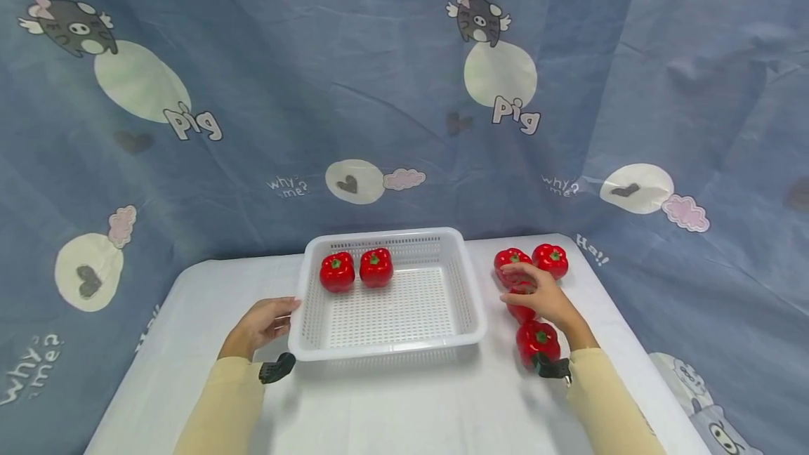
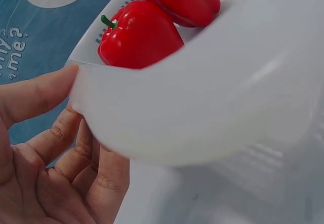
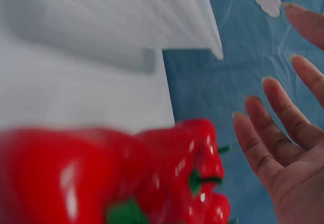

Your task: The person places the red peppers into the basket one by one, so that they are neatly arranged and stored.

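A white plastic basket (image 1: pixel 392 307) with a perforated floor stands mid-table, two red bell peppers (image 1: pixel 337 272) with green stems in its far left part. At its left side, my left hand (image 1: pixel 268 320) pinches the rim (image 2: pixel 177 97), thumb on top and fingers below. Over on the right, my right hand (image 1: pixel 540 293) hovers above several more red bell peppers (image 1: pixel 538 344), fingers spread and holding nothing. It partly covers one pepper (image 1: pixel 521 312) in the head view. In the right wrist view, the fingers (image 3: pixel 281 120) show apart from the peppers (image 3: pixel 172 153).
The white table (image 1: pixel 404 413) has its right edge close beyond the loose peppers. A blue patterned cloth (image 1: pixel 392 118) hangs behind the table and down its sides. Dark wrist-camera mounts (image 1: pixel 277 368) show at both sleeves.
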Action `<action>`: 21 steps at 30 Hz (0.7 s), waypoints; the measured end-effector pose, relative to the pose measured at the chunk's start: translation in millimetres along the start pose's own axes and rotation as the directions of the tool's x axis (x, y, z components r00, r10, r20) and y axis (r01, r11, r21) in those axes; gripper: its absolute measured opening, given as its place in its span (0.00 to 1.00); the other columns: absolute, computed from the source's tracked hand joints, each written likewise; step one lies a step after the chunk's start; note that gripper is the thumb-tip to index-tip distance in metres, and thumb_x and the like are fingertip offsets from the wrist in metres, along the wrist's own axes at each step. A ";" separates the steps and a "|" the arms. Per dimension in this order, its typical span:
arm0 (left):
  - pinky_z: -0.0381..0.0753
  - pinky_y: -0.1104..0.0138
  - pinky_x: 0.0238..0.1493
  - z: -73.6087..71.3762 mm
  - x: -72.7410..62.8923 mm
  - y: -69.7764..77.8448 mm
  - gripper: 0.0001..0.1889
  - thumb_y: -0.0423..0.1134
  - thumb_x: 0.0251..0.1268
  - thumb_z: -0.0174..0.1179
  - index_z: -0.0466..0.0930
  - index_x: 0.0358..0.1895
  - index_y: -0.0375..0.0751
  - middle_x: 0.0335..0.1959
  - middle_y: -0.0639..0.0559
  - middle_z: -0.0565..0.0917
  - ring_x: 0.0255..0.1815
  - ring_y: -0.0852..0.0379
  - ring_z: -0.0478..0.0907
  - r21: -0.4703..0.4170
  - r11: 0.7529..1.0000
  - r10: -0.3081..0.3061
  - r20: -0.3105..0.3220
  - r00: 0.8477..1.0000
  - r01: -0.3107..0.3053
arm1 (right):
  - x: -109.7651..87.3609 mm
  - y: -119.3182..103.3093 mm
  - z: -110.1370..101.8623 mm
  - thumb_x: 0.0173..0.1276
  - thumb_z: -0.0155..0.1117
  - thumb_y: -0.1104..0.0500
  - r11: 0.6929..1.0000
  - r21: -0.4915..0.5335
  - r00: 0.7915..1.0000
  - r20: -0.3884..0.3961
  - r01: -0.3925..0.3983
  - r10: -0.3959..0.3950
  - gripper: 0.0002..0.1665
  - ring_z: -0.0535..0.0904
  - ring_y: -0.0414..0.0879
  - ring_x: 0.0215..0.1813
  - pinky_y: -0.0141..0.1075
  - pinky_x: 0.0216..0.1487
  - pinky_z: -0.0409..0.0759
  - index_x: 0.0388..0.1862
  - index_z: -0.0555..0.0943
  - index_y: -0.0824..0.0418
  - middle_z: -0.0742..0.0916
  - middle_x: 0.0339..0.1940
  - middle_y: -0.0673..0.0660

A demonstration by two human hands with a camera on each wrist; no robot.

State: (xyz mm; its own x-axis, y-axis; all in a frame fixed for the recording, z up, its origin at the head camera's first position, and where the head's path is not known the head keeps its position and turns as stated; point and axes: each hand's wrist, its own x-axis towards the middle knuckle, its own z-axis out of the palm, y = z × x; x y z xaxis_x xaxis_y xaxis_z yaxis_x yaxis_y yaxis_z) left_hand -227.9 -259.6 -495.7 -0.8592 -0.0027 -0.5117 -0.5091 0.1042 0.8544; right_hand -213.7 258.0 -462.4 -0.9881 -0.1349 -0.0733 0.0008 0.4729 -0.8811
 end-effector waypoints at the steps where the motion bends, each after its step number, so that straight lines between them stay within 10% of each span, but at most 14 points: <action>1: 0.82 0.70 0.38 -0.2 0.5 -0.2 0.31 0.39 0.65 0.62 0.64 0.66 0.27 0.40 0.50 0.83 0.37 0.56 0.80 -0.003 1.000 0.001 0.000 1.000 -0.001 | -2.3 2.0 -2.9 0.54 0.77 0.53 1.000 -0.007 1.000 -0.001 -0.002 0.002 0.41 0.69 0.64 0.64 0.50 0.54 0.80 0.66 0.71 0.58 0.75 0.63 0.64; 21: 0.82 0.70 0.40 -1.9 -0.7 1.4 0.29 0.41 0.64 0.63 0.68 0.63 0.27 0.44 0.47 0.82 0.39 0.55 0.79 0.020 1.000 0.011 0.027 1.000 -0.011 | -39.9 46.3 -32.7 0.55 0.75 0.60 1.000 0.001 0.997 0.080 -0.004 0.004 0.38 0.70 0.67 0.61 0.48 0.51 0.82 0.62 0.70 0.68 0.77 0.57 0.69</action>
State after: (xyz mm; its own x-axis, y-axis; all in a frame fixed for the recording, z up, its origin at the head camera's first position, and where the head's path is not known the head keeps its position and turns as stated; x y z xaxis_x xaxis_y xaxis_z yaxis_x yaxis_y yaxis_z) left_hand -228.1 -261.4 -493.9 -0.8629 0.0255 -0.5048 -0.4983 0.1243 0.8581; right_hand -179.3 313.7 -485.0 -0.9726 -0.2028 -0.1139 0.0046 0.4728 -0.8812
